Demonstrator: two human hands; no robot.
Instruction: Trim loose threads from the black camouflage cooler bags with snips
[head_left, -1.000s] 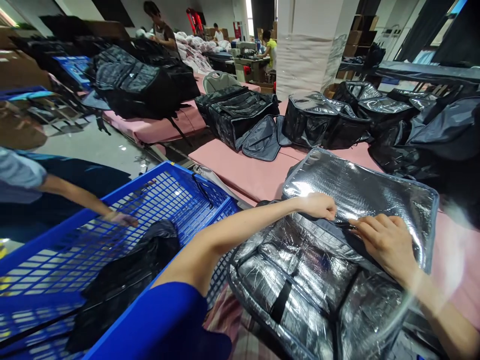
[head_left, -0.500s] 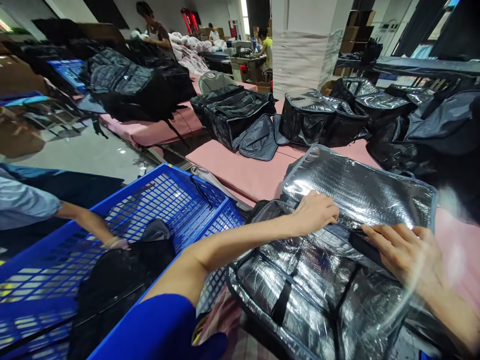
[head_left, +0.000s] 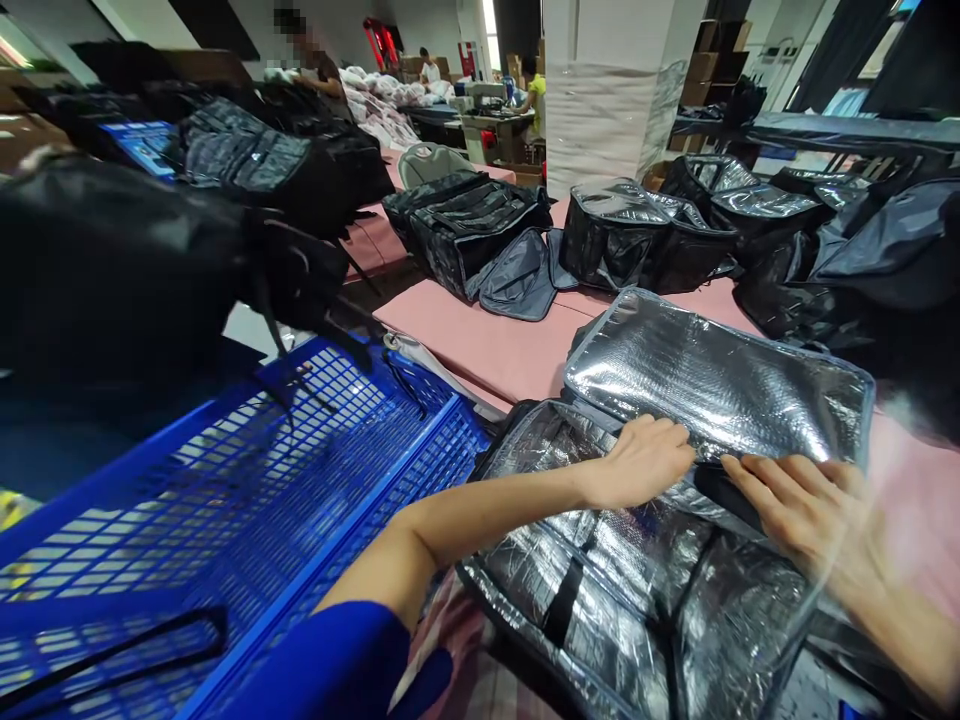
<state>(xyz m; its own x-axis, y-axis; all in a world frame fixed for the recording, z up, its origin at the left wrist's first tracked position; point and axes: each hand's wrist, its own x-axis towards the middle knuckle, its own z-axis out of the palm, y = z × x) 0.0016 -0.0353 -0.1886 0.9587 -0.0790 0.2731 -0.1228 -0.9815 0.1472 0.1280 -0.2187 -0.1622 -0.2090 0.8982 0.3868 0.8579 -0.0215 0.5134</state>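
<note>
An open cooler bag lined with silver foil (head_left: 637,570) lies before me on the pink table, its foil lid (head_left: 712,385) flipped back. My left hand (head_left: 645,462) rests at the hinge between lid and body, its fingers curled down onto the lining; what they grip, if anything, is hidden. My right hand (head_left: 806,510) lies beside it with the fingers stretched flat over a dark strip at the bag's back edge. A black strap (head_left: 561,603) crosses the bag's inside wall.
A blue wire basket (head_left: 247,520) stands at my left. A black bag (head_left: 120,265) hangs blurred above it. More black bags (head_left: 472,225) and foil-lined ones (head_left: 637,235) lie on the pink table (head_left: 487,345) beyond. People work at the far back.
A co-worker has lifted the black bag out of the blue basket, and it now hangs above it. My hands slid slightly lower along the bag's hinge.
</note>
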